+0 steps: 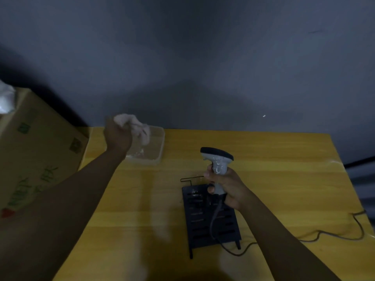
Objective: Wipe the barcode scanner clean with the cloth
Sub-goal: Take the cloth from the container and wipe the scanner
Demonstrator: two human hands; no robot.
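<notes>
the counter [263, 159] is yellow wood, with a cardboard box [36, 151] standing off its left edge. on it lie a black slotted stand [203, 224] near the middle and a clear tray [158, 142] at the back left. a cable [334, 236] trails from the scanner's foot across the stand and off to the right.

the scanner [218, 159] is held upright above the stand's far end, its dark head tipped left and pale smears showing on the grey neck. it is judged light and rigid, a hard plastic shell that is likely smooth and a little slippery where wet; the grip is the natural place to hold it, leaving head and neck free for wiping. the window on the head is judged the delicate part, and the cable may tug if the scanner is turned far.

the cloth [138, 128] is bunched, pale and limp, judged soft and probably damp, and is held over the tray, well apart from the scanner.

the left hand [117, 136] is raised with the arm stretched forward, its fingers closed in a fist round the cloth's top. the right hand [227, 189] is wrapped round the scanner's grip, fingers [210, 175] curled tight across its front, wrist bent slightly back.
</notes>
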